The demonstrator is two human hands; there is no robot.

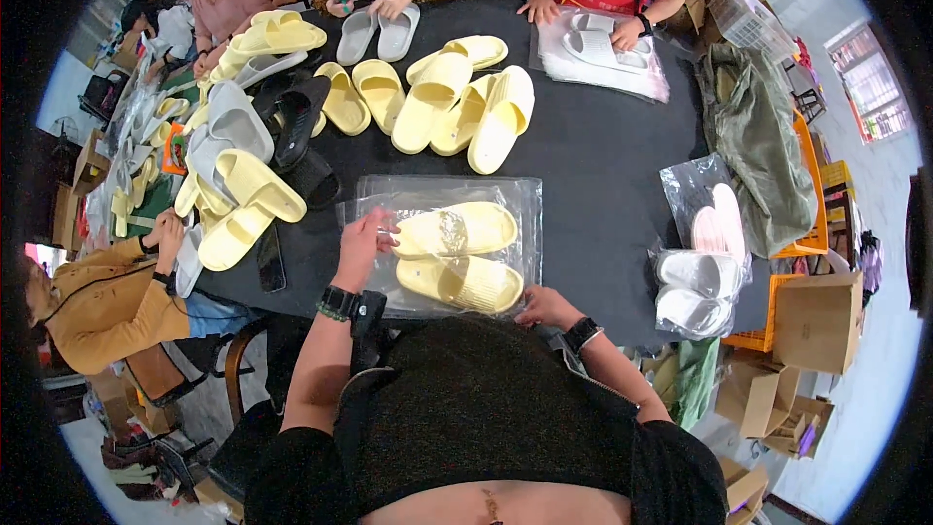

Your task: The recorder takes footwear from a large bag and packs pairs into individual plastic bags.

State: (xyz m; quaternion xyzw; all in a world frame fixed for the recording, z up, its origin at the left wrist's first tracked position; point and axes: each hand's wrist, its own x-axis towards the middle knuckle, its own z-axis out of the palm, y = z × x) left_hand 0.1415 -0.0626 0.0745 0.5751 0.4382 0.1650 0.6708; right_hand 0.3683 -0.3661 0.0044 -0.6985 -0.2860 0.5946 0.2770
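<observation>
In front of me a pair of pale yellow slippers (459, 230) lies sideways in a clear plastic bag (531, 196), one slipper above the other. My left hand (363, 249) is at the bag's left end, beside the slippers' heels, with its fingers closed on the plastic. At the bag's lower right corner, by the table's front edge, my right hand (551, 307) pinches the film; its fingertips are partly hidden. More clear film lies flat under the bag.
Loose yellow slippers (501, 121) and grey slippers (229, 124) are piled on the black table (612, 160). A black phone (272, 259) lies left. Bagged slippers (696, 290) sit right. Co-workers' hands (397, 0) handle slippers across the table; another person (126, 306) sits left. Orange crates (807, 175) stand right.
</observation>
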